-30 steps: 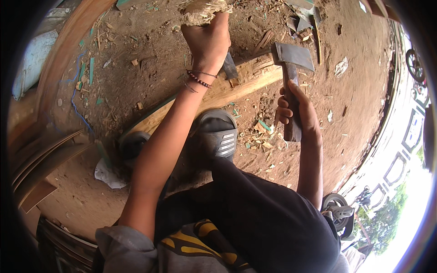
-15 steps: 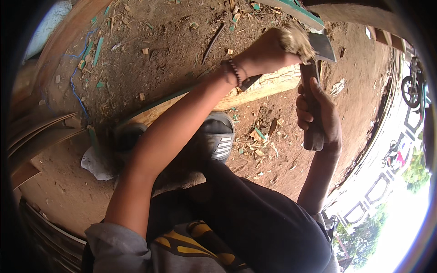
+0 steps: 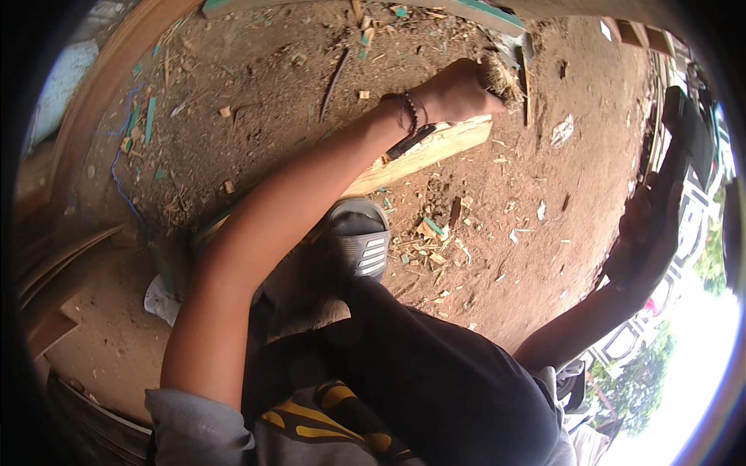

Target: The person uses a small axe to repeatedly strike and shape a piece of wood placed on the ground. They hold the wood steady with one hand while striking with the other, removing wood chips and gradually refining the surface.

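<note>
In the head view, your work looks like chiselling at the wooden beam, and the step in hand appears to be the gap between blows: the chisel is set while the striking tool is away from it. The chisel slants over the beam, its frayed handle end leaning toward the beam's right end and its dark blade running down to the upper face, where the edge seems to meet the wood; your wrist partly covers that spot. The next move would call for a steady chisel angle and a square hit on the frayed end, with your knuckles out of line. Your left hand is clenched around the chisel handle above the beam, the forearm reaching across it from the near side, with the bracelets right over the blade. Your right hand grips the striking tool's handle, well to the right of the beam, the arm swung outward and the tool's head uppermost; shadow hides the separate fingers. On the beam's near side lie wood chips, beside your sandalled foot.
</note>
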A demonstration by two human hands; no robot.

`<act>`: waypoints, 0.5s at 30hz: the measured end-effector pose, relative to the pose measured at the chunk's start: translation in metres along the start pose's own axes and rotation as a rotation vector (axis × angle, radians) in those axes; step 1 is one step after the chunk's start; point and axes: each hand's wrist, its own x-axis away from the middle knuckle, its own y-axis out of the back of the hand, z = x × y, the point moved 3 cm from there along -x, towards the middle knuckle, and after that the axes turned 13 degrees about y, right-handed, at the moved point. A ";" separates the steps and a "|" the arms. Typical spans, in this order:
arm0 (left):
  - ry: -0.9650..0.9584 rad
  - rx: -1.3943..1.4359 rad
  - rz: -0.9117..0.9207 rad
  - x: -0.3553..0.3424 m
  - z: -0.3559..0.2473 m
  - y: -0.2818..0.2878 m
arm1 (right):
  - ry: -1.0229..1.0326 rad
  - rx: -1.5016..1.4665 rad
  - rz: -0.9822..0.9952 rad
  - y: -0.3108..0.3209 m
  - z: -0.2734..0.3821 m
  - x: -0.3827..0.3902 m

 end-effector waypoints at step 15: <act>0.083 -0.083 0.181 -0.002 0.003 -0.021 | -0.126 0.319 0.018 -0.019 0.017 0.020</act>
